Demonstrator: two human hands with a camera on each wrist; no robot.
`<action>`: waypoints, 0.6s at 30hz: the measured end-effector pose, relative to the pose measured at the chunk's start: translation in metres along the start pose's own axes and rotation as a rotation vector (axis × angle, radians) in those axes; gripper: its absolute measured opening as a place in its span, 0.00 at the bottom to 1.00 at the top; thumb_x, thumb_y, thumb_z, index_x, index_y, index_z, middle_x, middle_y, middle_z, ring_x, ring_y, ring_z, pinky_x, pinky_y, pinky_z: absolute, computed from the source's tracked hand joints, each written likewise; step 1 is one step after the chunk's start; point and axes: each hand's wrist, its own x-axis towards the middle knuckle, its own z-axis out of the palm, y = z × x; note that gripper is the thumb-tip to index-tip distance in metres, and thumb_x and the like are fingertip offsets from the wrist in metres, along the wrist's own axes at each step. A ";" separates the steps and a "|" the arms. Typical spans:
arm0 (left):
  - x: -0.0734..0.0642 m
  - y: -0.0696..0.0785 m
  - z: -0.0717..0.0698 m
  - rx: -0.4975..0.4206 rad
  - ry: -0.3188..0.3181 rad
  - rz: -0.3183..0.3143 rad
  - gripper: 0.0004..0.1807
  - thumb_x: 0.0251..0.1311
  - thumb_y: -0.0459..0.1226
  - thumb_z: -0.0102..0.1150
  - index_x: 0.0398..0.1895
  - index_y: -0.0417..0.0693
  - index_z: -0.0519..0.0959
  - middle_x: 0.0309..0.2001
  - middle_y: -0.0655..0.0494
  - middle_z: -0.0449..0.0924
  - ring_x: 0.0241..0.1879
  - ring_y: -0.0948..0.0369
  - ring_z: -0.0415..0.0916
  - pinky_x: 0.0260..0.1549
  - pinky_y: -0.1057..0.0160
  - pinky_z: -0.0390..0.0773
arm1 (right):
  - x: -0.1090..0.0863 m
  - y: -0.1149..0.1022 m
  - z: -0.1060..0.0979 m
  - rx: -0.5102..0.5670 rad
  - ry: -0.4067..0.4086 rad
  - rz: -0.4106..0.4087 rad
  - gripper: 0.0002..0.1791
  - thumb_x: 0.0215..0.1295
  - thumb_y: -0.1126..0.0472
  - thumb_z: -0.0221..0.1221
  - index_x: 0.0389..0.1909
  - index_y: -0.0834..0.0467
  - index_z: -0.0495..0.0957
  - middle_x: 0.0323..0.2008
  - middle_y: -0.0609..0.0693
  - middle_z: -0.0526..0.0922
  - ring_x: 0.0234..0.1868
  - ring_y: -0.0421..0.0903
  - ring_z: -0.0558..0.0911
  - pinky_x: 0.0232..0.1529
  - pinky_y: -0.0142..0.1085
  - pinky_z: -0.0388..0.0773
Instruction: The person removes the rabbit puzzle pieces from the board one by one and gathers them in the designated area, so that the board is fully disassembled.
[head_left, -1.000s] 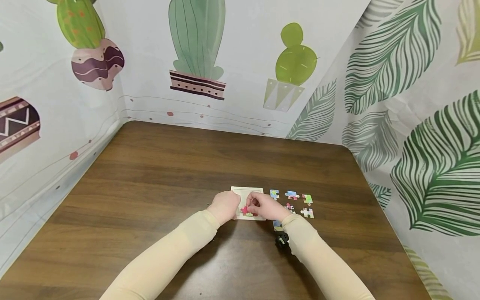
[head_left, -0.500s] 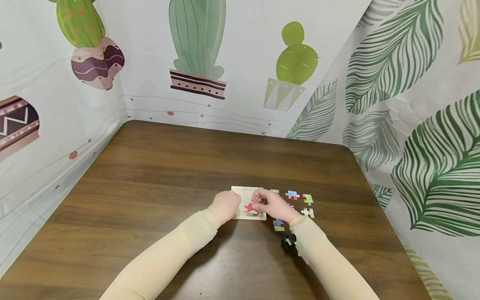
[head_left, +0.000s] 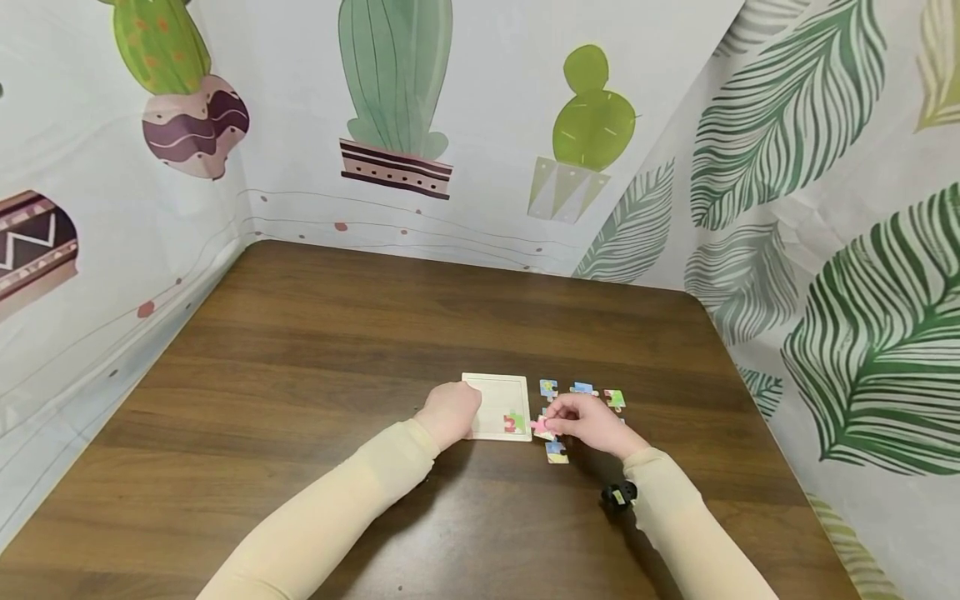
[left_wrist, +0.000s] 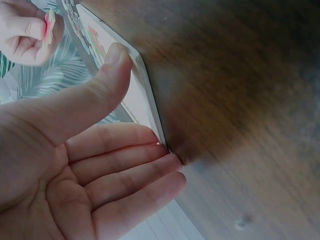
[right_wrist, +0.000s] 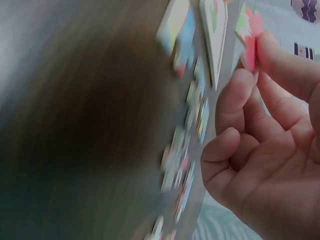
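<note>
My left hand (head_left: 450, 412) holds the left edge of a pale wooden puzzle tray (head_left: 491, 398); in the left wrist view its thumb lies on the rim and the fingers reach the near side. One red-and-green jigsaw piece (head_left: 513, 422) lies inside the tray, toward its lower right. Just right of the tray, my right hand (head_left: 591, 421) pinches a pink, white and green puzzle piece (right_wrist: 251, 42) between thumb and fingers, raised off the table. Below that hand lies a blue-and-yellow piece (head_left: 557, 453).
More loose pieces lie right of the tray, among them a blue-yellow one (head_left: 549, 388), a blue one (head_left: 582, 388) and a green one (head_left: 615, 398); the right hand covers others. Brown wooden table (head_left: 337, 333) surrounds them. A printed curtain (head_left: 480, 125) stands behind.
My right hand has lifted the pink piece from the tray and carried it right, past the tray's edge. The red-and-green piece in the tray now shows. My left hand has stayed put.
</note>
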 end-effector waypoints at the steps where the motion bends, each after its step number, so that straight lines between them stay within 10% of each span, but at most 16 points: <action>1: 0.000 0.000 0.000 0.000 -0.001 -0.001 0.14 0.31 0.36 0.76 0.23 0.47 0.79 0.29 0.53 0.84 0.27 0.57 0.81 0.26 0.59 0.80 | -0.003 0.003 -0.003 0.000 -0.005 0.006 0.04 0.60 0.62 0.63 0.30 0.58 0.79 0.23 0.46 0.77 0.22 0.39 0.72 0.24 0.31 0.71; 18: -0.001 0.000 0.000 0.052 -0.011 -0.006 0.16 0.31 0.40 0.77 0.24 0.48 0.79 0.29 0.54 0.84 0.26 0.58 0.81 0.23 0.60 0.80 | -0.043 0.031 -0.032 -0.014 -0.089 0.031 0.04 0.59 0.63 0.63 0.30 0.59 0.79 0.23 0.46 0.78 0.26 0.36 0.74 0.30 0.31 0.72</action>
